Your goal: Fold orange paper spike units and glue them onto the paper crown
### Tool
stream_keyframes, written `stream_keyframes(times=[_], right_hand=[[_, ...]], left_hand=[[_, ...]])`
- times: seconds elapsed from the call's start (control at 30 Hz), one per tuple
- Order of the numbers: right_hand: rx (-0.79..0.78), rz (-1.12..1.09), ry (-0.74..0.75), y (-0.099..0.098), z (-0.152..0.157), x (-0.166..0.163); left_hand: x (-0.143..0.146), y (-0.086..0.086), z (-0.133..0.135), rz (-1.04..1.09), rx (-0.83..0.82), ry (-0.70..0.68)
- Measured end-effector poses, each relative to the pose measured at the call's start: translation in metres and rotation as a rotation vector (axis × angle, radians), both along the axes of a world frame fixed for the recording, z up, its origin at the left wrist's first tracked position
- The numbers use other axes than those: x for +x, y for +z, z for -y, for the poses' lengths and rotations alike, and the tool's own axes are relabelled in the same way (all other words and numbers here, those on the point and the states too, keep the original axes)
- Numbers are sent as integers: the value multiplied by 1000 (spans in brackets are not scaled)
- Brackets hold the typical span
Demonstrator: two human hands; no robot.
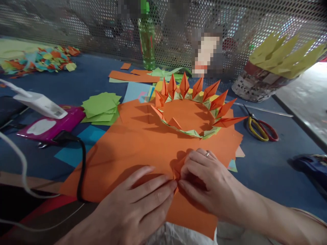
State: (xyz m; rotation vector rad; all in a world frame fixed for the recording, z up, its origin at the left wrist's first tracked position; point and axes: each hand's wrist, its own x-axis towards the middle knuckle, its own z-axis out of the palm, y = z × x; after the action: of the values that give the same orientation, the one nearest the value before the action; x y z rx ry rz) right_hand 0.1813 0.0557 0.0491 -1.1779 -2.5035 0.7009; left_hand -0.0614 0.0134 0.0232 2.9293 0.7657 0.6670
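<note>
My left hand point(139, 200) lies flat with fingers stretched out, its fingertips pressing on a small folded orange paper piece point(178, 166). My right hand point(206, 180), a ring on one finger, curls over the same piece and pinches its fold. The piece rests on a large orange sheet point(133, 143). Just beyond sits a partial ring of folded orange and green paper points point(194, 105).
A stack of green squares point(102, 107) and a magenta device point(51, 124) with cables lie at left. Scissors point(260, 127) lie at right near a paper-wrapped basket point(258, 85) of yellow folds. A green bottle point(146, 42) stands by the mesh wall. Coloured scraps point(38, 61) are far left.
</note>
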Motion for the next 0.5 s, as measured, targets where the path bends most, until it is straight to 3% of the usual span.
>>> stream_keyframes(times=[0.27,0.5], right_hand=[[-35,-14,9,2,0,0],[-75,-44,21,3,-1,4]], left_hand=[[1,4,-4,14,14,9],[5,-5,-5,75,36,40]])
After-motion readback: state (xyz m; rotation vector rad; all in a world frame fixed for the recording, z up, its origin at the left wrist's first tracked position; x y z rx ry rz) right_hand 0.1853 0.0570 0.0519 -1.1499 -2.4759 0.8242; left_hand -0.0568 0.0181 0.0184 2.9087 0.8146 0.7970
